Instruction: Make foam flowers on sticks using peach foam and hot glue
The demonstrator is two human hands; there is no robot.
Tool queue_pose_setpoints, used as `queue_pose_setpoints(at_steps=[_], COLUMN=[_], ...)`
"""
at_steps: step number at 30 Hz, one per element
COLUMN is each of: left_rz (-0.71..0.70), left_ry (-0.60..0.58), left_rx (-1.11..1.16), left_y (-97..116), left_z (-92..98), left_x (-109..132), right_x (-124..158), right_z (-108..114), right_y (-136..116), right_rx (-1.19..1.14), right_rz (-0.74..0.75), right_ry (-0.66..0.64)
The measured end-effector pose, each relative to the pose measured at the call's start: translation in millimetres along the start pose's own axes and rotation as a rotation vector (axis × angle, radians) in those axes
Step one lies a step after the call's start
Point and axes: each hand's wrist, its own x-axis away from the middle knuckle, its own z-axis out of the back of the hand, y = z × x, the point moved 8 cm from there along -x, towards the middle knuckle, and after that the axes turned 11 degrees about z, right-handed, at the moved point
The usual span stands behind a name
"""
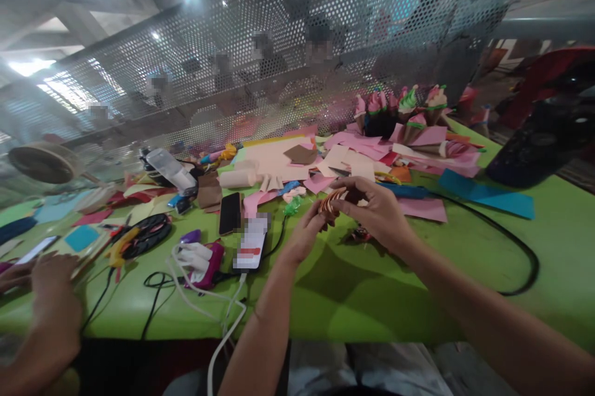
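Between my two hands is a small curved piece with cream and reddish-brown stripes; its exact kind is unclear. My left hand grips its lower left side with closed fingers. From the right, the fingers of my right hand press on its upper edge. A small dark thing with a bit of red lies on the green table just under my right hand. Beyond my hands are a bright green crinkled scrap and a pink sheet.
Behind stand paper ice-cream-like cones beside a perforated metal screen. Left are a lit phone, a dark phone, a magenta power strip and cables. A black cable curves right. A co-worker's hand rests far left.
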Motion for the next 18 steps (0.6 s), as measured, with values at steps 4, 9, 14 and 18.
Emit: queue_pose_setpoints(at_steps=[4,9,14,18], left_rz=[-0.02,-0.086,-0.2,-0.302], left_ry=[-0.002,0.002,0.067,0.139], left_rx=[-0.018,-0.084,-0.238,-0.43], left_y=[6,12,20,33], left_z=[-1.1,-2.1,1.9,1.9], left_x=[4,5,10,20], right_x=[-1,-1,-5,-8], right_z=[1,2,5,8], right_y=[0,3,-4,-14], right_rx=[0.01,-0.066,-0.041,-0.038], right_rz=[0.009,-0.02,0.021,0.077], right_ry=[0.012,0.017,-0.039,-0.125])
